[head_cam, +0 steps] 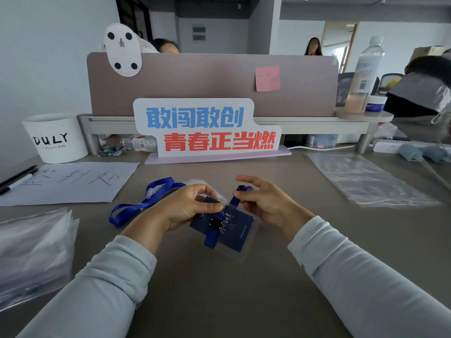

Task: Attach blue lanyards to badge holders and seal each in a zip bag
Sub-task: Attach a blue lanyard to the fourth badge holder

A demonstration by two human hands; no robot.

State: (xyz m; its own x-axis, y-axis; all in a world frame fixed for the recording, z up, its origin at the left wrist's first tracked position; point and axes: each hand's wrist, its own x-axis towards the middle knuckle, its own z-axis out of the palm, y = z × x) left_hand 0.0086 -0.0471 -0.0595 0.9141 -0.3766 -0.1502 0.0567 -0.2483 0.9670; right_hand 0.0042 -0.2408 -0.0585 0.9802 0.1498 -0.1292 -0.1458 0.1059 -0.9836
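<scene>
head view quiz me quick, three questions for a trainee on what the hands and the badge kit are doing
1. Multiple choice: where is the thick stack of zip bags? A) on the table, off to the left of the left hand; B) under the badge holder; C) inside the white cup.
2. True or false: the left hand lies flat on the table, touching nothing.
3. Fill in: the right hand pinches the blue ______.
Key: 1 A; 2 false, it pinches the badge holder's top edge; 3 lanyard.
</scene>
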